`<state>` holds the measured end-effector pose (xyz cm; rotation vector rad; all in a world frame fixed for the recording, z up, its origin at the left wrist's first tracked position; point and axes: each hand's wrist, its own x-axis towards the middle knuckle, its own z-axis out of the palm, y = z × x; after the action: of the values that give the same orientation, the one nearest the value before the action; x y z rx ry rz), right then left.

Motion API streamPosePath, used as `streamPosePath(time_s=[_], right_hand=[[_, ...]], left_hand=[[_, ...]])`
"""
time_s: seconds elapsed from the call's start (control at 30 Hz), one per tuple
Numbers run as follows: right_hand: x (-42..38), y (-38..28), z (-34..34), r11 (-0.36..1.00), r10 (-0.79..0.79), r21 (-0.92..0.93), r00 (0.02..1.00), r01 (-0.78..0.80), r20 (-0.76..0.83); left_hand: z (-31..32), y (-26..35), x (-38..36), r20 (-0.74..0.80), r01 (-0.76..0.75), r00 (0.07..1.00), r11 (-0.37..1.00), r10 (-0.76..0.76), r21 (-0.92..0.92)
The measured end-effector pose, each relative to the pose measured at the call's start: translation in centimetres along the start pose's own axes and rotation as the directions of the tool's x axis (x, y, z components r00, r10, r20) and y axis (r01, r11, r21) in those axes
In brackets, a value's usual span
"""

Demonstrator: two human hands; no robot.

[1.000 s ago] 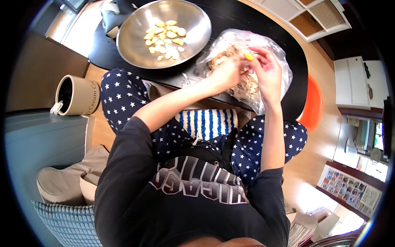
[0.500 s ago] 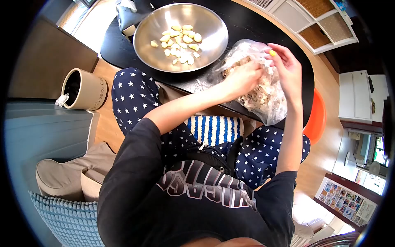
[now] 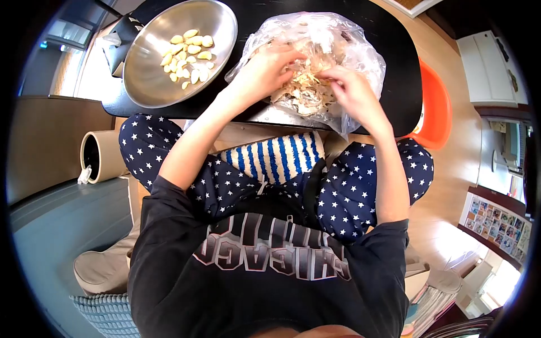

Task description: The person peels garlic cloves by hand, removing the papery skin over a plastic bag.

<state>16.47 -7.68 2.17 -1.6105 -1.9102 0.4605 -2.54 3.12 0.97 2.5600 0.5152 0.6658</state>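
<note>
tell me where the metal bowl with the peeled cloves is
In the head view the metal bowl sits upper left on the black table, left of the plastic bag.

Pale yellow peeled cloves are seen in a silver steel bowl on a black table. Beige and brown husks are shown through a clear plastic bag. Navy trousers are patterned with white stars (a blue-and-white striped cloth between them). An orange stool is seen beside the table.

Bright daylight enters from 10 o'clock and 4 o'clock. Glare marks the steel bowl and plastic bag. Fisheye distortion bends the edges; corners vignette black.
</note>
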Motion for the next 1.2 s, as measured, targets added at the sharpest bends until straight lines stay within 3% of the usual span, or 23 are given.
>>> streamPosePath(time_s=[0.07, 0.27, 0.43, 0.5, 0.6, 0.67, 0.73, 0.8, 0.87, 1.07, 1.1, 1.17, 1.2], right_hand=[[0.1, 0.0, 1.0, 0.997, -0.01, -0.076, 0.998, 0.014, 0.056], [0.6, -0.3, 2.4, 0.973, -0.021, -0.23, 1.0, 0.024, 0.015], [0.8, 0.0, 3.8, 0.982, -0.055, -0.181, 0.997, 0.045, -0.05], [1.1, 0.0, 3.7, 0.99, -0.032, -0.138, 0.997, 0.023, -0.067], [1.5, -0.1, 3.2, 0.999, 0.053, -0.002, 0.99, -0.053, -0.132], [1.7, -0.3, 3.0, 0.903, 0.299, 0.373, 0.934, -0.211, -0.196], [1.8, 0.4, 3.1, 0.885, 0.284, 0.433, 0.934, -0.17, -0.214], [1.7, 0.4, 3.0, 0.653, 0.385, 0.728, 0.919, -0.209, -0.083], [1.8, -0.1, 2.8, 0.608, 0.374, 0.771, 0.925, -0.19, -0.067], [1.8, -1.3, 3.3, 0.814, 0.292, 0.578, 0.897, -0.051, -0.332], [1.7, -1.4, 3.1, 0.951, 0.137, 0.308, 0.899, -0.003, -0.417], [1.8, -0.9, 3.1, 0.975, -0.191, -0.195, 0.851, 0.107, -0.489], [1.7, -1.1, 3.0, 0.975, -0.19, -0.196, 0.851, 0.105, -0.49]], left_hand=[[0.2, 0.2, -0.5, 0.02, -0.002, 1.0, 1.0, 0.001, 0.004], [0.2, -0.1, -1.2, 0.008, -0.067, 0.998, 0.991, 0.067, 0.116], [0.2, -0.1, -0.8, 0.082, -0.012, 0.997, 0.999, 0.008, 0.052], [0.5, -0.2, -0.6, -0.037, -0.009, 0.999, 1.0, 0.008, -0.016], [0.5, 0.5, -0.4, -0.17, 0.072, 0.982, 0.994, -0.086, -0.084], [0.0, 1.5, -0.2, -0.152, 0.124, 0.977, 0.98, -0.148, -0.158], [-0.2, 1.8, -0.1, -0.127, 0.176, 0.97, 0.957, -0.209, -0.23], [-0.1, 1.5, -0.1, -0.059, 0.197, 0.974, 0.944, -0.219, -0.263], [0.2, 1.4, -0.2, -0.085, 0.185, 0.974, 0.953, -0.211, -0.239], [0.5, 1.8, 0.0, -0.038, 0.301, 0.925, 0.788, -0.379, -0.537], [0.6, 1.6, 0.0, -0.016, 0.309, 0.92, 0.748, -0.392, -0.588], [0.7, 1.5, 0.0, 0.008, 0.315, 0.915, 0.704, -0.402, -0.637], [0.7, 1.5, 0.0, 0.026, 0.327, 0.919, 0.725, -0.393, -0.607]])
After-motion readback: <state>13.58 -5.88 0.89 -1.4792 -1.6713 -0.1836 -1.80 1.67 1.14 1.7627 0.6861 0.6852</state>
